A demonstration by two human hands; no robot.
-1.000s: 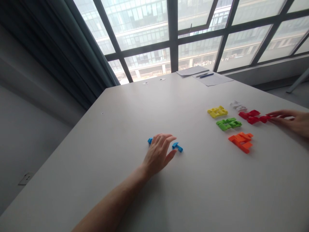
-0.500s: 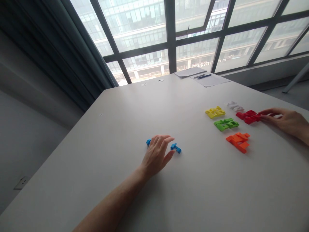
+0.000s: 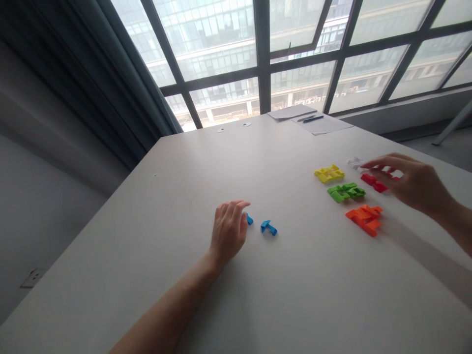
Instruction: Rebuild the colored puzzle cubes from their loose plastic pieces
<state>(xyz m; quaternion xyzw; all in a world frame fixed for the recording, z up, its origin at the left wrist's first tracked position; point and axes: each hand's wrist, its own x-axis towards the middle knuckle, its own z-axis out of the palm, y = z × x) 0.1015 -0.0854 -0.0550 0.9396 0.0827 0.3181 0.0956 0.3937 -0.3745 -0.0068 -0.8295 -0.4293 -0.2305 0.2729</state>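
My left hand (image 3: 229, 228) is low over the table, fingers bent and the index finger held apart from the thumb. Just right of its thumb a small blue plastic piece (image 3: 250, 219) shows in part, and a second, T-shaped blue piece (image 3: 269, 227) lies farther right. Whatever is under the left palm is hidden. My right hand (image 3: 415, 181) hovers above the red pieces (image 3: 374, 183), covering some of them. Its fingertips, slightly parted, are beside the white pieces (image 3: 355, 163); I see nothing held between them.
Yellow pieces (image 3: 329, 173), green pieces (image 3: 345, 192) and orange pieces (image 3: 365, 219) lie in separate groups on the white table (image 3: 184, 196). Papers (image 3: 324, 126) and a blue pen (image 3: 312, 119) are at the far edge, below the window. A dark curtain (image 3: 92, 73) hangs at left.
My right hand has left the red pieces and moved left and up toward the white ones. The left hand has shifted a little left, uncovering one blue piece and hiding another.
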